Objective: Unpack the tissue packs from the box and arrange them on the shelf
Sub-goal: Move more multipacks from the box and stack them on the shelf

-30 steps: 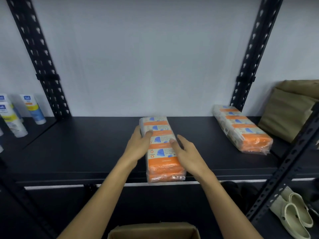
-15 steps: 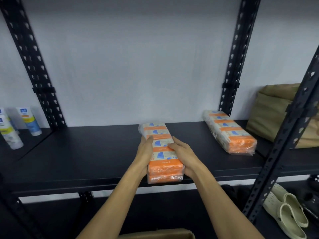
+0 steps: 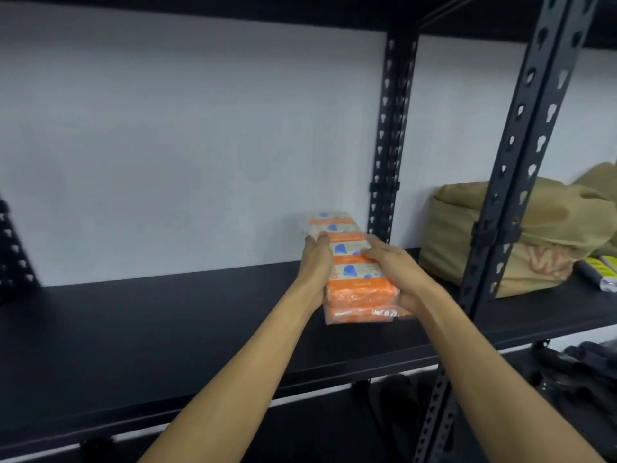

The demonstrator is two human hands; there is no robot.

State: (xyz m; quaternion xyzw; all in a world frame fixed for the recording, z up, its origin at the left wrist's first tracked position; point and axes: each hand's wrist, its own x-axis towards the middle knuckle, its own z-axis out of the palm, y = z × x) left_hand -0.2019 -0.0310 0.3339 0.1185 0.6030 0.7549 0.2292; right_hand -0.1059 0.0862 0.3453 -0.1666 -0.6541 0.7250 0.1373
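An orange, white and blue tissue pack [image 3: 350, 259] lies lengthwise at the right end of the black shelf [image 3: 167, 329], close to the rear upright. My left hand [image 3: 317, 262] grips its left side with the thumb over the top. On the opposite side my right hand [image 3: 397, 272] holds it, fingers laid across the top. Beneath the pack's near end shows the orange end of a second tissue pack [image 3: 364, 316], so the held pack sits on top of it. The box is out of view.
A black front upright [image 3: 521, 162] stands just right of my right arm, and a rear upright [image 3: 387, 145] behind the packs. A tan cloth bag [image 3: 547, 235] fills the neighbouring bay, with yellow-and-black items [image 3: 597, 272] beside it. Dark objects [image 3: 567, 369] lie on the lower shelf.
Both hands carried the pack from the shelf's middle to the right, onto the spot where the second pack lay. The view turned right; the tubes and box left the frame.
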